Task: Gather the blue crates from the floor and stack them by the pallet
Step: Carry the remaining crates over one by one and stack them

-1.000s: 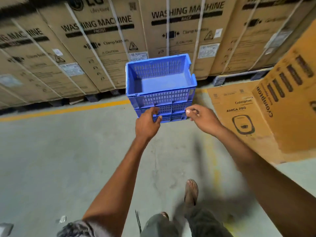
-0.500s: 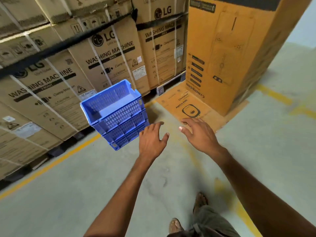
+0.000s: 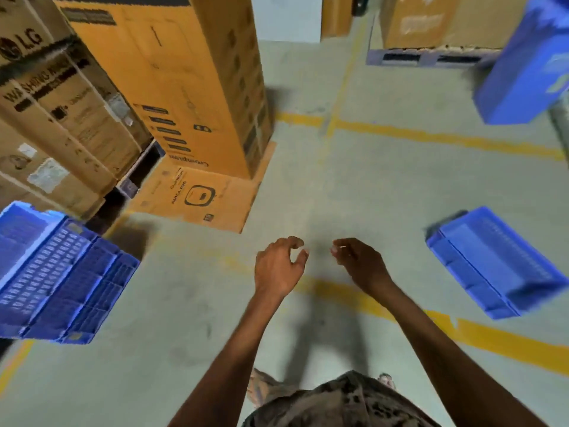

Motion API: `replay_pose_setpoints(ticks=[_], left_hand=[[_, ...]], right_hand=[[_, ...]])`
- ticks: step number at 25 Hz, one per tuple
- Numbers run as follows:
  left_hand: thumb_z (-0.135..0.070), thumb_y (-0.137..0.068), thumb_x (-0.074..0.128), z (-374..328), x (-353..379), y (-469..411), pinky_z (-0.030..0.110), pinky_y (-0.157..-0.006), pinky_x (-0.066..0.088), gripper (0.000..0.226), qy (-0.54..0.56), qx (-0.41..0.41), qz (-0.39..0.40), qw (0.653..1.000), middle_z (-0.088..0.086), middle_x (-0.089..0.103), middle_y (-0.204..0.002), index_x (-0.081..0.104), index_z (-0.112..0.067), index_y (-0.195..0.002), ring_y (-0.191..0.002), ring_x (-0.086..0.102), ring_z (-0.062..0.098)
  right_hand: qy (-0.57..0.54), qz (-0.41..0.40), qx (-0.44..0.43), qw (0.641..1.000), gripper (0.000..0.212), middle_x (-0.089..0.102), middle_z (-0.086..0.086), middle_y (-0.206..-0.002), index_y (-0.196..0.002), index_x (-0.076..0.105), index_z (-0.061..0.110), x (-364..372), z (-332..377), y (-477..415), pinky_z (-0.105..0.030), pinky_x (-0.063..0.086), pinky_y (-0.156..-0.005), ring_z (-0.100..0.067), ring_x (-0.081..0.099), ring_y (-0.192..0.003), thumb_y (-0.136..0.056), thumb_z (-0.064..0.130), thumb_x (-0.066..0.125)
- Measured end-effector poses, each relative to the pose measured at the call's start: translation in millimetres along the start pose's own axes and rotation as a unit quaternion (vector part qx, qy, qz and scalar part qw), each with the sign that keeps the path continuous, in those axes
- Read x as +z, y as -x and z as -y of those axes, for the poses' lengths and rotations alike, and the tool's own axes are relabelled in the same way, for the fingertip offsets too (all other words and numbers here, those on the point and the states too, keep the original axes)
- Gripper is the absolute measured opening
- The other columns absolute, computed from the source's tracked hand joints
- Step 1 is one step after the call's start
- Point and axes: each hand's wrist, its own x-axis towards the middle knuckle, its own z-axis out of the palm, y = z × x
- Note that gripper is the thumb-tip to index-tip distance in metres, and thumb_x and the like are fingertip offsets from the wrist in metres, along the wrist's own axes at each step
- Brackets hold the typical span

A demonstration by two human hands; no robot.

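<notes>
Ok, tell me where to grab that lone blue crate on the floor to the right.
Grip the lone crate at its two short ends, low down, approaching from the ribbed long side turned toward you. It seems to lie bottom-up, so the rim is likely underneath. Left hand and right hand are both empty.

A grey concrete floor (image 3: 308, 180) is seen, and it is marked with yellow lines (image 3: 431, 136). Tall brown boxes (image 3: 61, 118) with "LG" and "washing machine" printed on them are stacked on the left. Just beside them, a big orange box (image 3: 184, 72) is stood on a flat sheet of card (image 3: 197, 195) laid on the floor. Far back on the right, more brown boxes (image 3: 431, 20) are set on a pallet (image 3: 431, 58). A pale bit of wall (image 3: 286, 16) is seen between the two. Soft shadows are thrown on the floor.
</notes>
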Motion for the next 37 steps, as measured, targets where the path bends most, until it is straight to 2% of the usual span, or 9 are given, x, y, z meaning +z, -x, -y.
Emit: replay_pose_setpoints(ticks=[2,4,9,14,18,22,27,33,37], left_hand=[[-0.050,-0.094,0.056,-68,43,-1,0.032,-0.084,0.051,0.022,0.032,0.014,0.036,0.999,-0.019,0.068,-0.107,0.065,-0.036,-0.108,-0.096,0.067,0.006],[-0.054,-0.092,0.056,-142,86,0,0.028,-0.080,0.054,0.024,0.054,0.038,0.084,0.994,-0.024,0.069,-0.102,0.064,-0.038,-0.108,-0.091,0.068,0.000],[-0.049,-0.090,0.062,-276,162,2,0.025,-0.080,0.053,0.022,0.098,0.106,0.175,0.974,-0.023,0.070,-0.096,0.067,-0.035,-0.105,-0.084,0.067,-0.002],[-0.043,-0.092,0.061,-353,232,-49,0.024,-0.075,0.048,0.019,0.051,0.165,0.231,0.958,-0.013,0.071,-0.102,0.066,-0.032,-0.108,-0.090,0.066,0.007],[-0.041,-0.093,0.061,-395,316,-107,0.028,-0.082,0.054,0.023,0.064,0.156,0.272,0.947,-0.016,0.072,-0.108,0.067,-0.033,-0.113,-0.090,0.070,0.006],[-0.045,-0.092,0.062,-418,396,-151,0.023,-0.076,0.048,0.023,0.066,0.100,0.334,0.935,-0.022,0.070,-0.102,0.065,-0.038,-0.114,-0.085,0.067,-0.001],[-0.044,-0.092,0.063,-415,522,-196,0.026,-0.080,0.054,0.019,0.086,0.027,0.365,0.927,-0.025,0.070,-0.096,0.065,-0.039,-0.110,-0.080,0.066,-0.005],[-0.030,-0.094,0.064,-378,733,-221,0.030,-0.088,0.055,0.018,0.161,-0.122,0.300,0.932,-0.010,0.075,-0.102,0.071,-0.027,-0.111,-0.084,0.069,0.006],[-0.026,-0.093,0.063,-349,827,-219,0.029,-0.089,0.054,0.021,0.188,-0.155,0.303,0.921,-0.009,0.075,-0.105,0.072,-0.026,-0.113,-0.086,0.068,0.007]], right_hand=[[-0.021,-0.036,0.022,0.999,0.054,0.076,0.011,-0.093,-0.108,0.071,0.028,-60,-41,17,-0.030,0.053,-0.089,-0.008,0.071,-0.089,-0.074,0.066,0.051],[-0.049,-0.085,0.061,0.993,0.054,0.075,0.011,-0.093,-0.103,0.072,0.029,-123,-82,32,-0.033,0.054,-0.089,-0.012,0.071,-0.089,-0.070,0.065,0.048],[-0.153,-0.191,0.162,0.956,0.006,0.075,0.005,-0.088,-0.090,0.073,0.022,-242,-176,39,-0.046,0.056,-0.092,-0.020,0.074,-0.084,-0.089,0.026,0.070],[-0.181,-0.242,0.212,0.929,0.013,0.071,-0.005,-0.093,-0.093,0.066,-0.006,-321,-241,7,-0.013,0.053,-0.071,-0.022,0.068,-0.083,-0.092,0.007,0.068],[-0.155,-0.237,0.258,0.924,0.012,0.074,0.001,-0.091,-0.084,0.071,0.020,-357,-314,-40,-0.040,0.057,-0.089,-0.019,0.070,-0.083,-0.090,0.009,0.068],[-0.093,-0.201,0.312,0.924,0.006,0.074,0.002,-0.087,-0.096,0.071,0.020,-382,-392,-91,-0.037,0.055,-0.084,-0.021,0.071,-0.085,-0.091,0.019,0.069],[-0.027,-0.132,0.355,0.925,0.019,0.072,-0.002,-0.110,-0.111,0.069,0.014,-381,-535,-176,-0.024,0.040,-0.082,-0.022,0.066,-0.104,-0.093,0.020,0.064],[0.162,-0.038,0.308,0.937,0.051,0.054,-0.017,-0.138,-0.138,0.050,0.007,-312,-740,-282,-0.042,0.038,-0.104,-0.038,0.047,-0.128,-0.092,0.022,0.066],[0.306,0.002,0.294,0.905,0.076,0.044,-0.019,-0.144,-0.148,0.031,0.004,-271,-839,-319,-0.051,0.039,-0.101,-0.040,0.043,-0.131,-0.087,0.028,0.069]])
